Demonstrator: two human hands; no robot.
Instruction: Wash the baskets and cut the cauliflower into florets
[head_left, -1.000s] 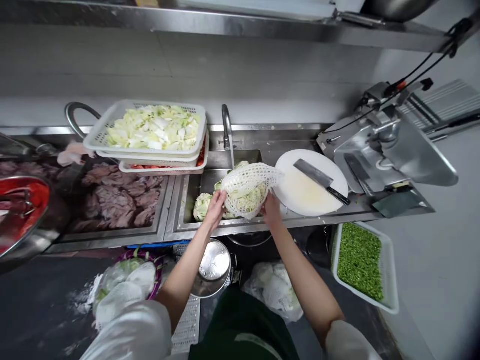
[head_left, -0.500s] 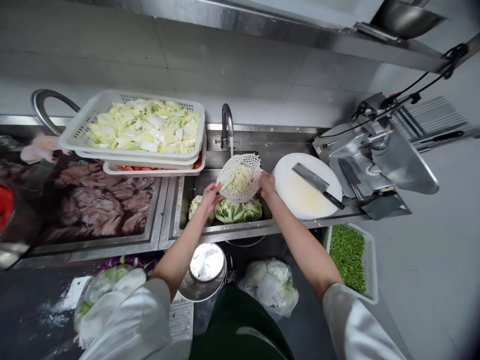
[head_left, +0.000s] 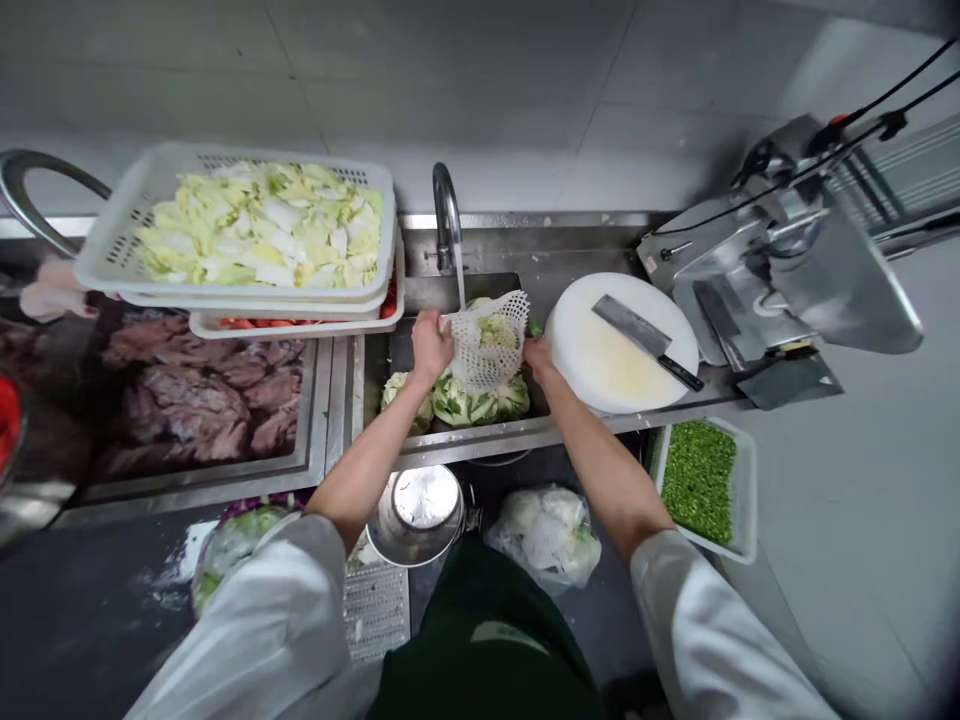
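Note:
Over the sink [head_left: 375, 380], a white foam net [head_left: 487, 362] is held between both hands, with a pale cauliflower [head_left: 496, 331] showing inside it. My left hand [head_left: 433, 345] is closed on the net's left edge. On the right side, my right hand [head_left: 537, 357] grips the net's other edge, its fingers partly hidden behind it. Several cauliflower heads with green leaves [head_left: 480, 402] lie in the sink below. From the faucet [head_left: 448, 215], water runs down just behind the net.
A white cutting board [head_left: 592, 350] with a cleaver [head_left: 634, 325] stands right, before a slicer [head_left: 795, 240]. Left are stacked baskets of cut cabbage [head_left: 262, 230] and a sink of raw meat [head_left: 195, 400]. Below sit a metal pot [head_left: 416, 540], a plastic bag [head_left: 547, 540] and chopped greens [head_left: 697, 480].
The net has tipped and narrowed, its opening no longer facing up so widely. My left hand has turned and risen on its edge, knuckles up. The view has shifted downward.

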